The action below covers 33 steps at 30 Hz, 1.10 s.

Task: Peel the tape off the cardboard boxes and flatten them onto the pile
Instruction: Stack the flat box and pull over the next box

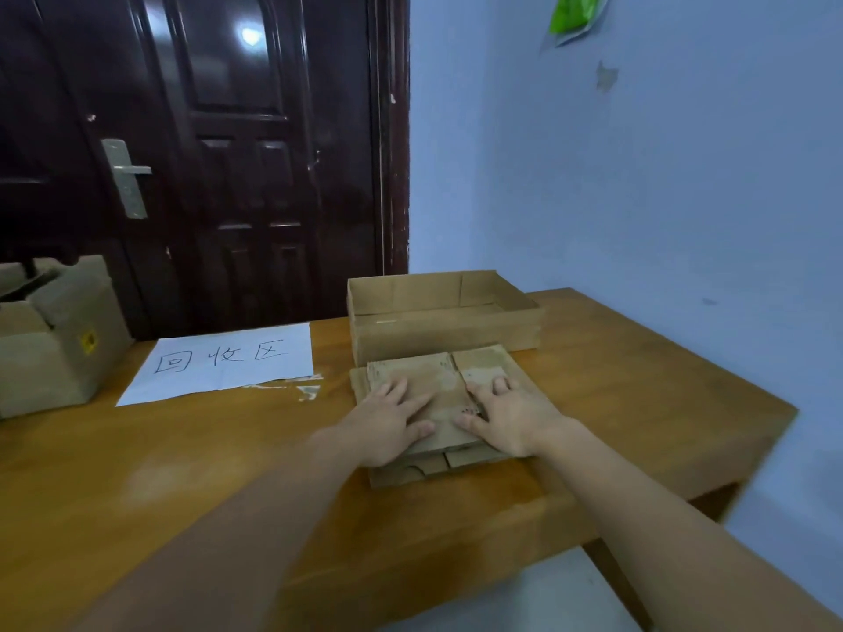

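Note:
A flattened brown cardboard box [429,380] lies on top of a low pile of flattened cardboard [410,477] on the wooden table. My left hand [392,421] presses flat on its left half with fingers spread. My right hand [506,417] presses flat on its right half, fingers straight. Just behind the pile stands a shallow open cardboard box [444,333]. Small scraps of peeled tape [306,389] lie on the table to the left of the pile.
A white paper sheet with handwritten characters [223,362] lies left of the pile. A larger cardboard box [54,339] sits at the table's far left. The table's right edge [771,431] is close. A dark door [205,152] stands behind.

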Motion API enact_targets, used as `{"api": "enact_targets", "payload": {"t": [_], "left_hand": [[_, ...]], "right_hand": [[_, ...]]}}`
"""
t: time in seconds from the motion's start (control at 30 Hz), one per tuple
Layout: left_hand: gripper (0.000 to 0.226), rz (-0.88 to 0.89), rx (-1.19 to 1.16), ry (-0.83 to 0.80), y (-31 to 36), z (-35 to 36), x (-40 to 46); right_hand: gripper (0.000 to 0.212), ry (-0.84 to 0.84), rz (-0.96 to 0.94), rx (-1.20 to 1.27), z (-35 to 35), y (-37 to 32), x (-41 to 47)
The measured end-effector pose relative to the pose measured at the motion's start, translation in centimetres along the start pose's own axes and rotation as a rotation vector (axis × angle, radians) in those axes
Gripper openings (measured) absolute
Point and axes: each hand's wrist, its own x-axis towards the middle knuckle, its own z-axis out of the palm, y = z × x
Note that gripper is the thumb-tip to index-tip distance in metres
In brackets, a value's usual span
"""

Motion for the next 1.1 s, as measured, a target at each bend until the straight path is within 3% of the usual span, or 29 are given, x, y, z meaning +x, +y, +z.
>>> {"api": "enact_targets", "payload": {"t": [0.2, 0.43, 0.63, 0.77, 0.83, 0.97, 1.1], "left_hand": [[0.072, -0.003, 0.071, 0.100, 0.3, 1.1, -0.4], [0.073, 0.008, 0.098, 0.096, 0.4, 0.9, -0.4], [0.075, 0.025, 0.095, 0.132, 1.0, -0.1, -1.2], [0.062, 0.046, -0.059, 0.318, 0.4, -2.4, -4.4], [0.062, 0.015, -0.108, 0.373, -1.6, -4.4, -7.3], [0.063, -0.096, 0.057, 0.412, -8.1, -7.3, -14.1], [0.062, -0.241, 0.126, 0.419, -15.0, -8.8, -21.1]], "right_hand": [[0.089, -0.050, 0.018, 0.004, -0.3, -0.2, 0.3], [0.088, -0.084, 0.030, -0.008, -0.9, -0.8, 0.4], [0.077, -0.139, -0.024, -0.266, -2.3, -2.9, 0.3], [0.054, -0.052, -0.160, -0.176, -5.6, -4.1, -1.6], [0.054, 0.014, -0.248, -0.064, -7.4, -6.6, -2.4], [0.073, 0.121, -0.454, -0.073, -8.9, -15.7, -1.9], [0.068, 0.179, -0.667, 0.016, -8.1, -25.7, -0.4]]}}
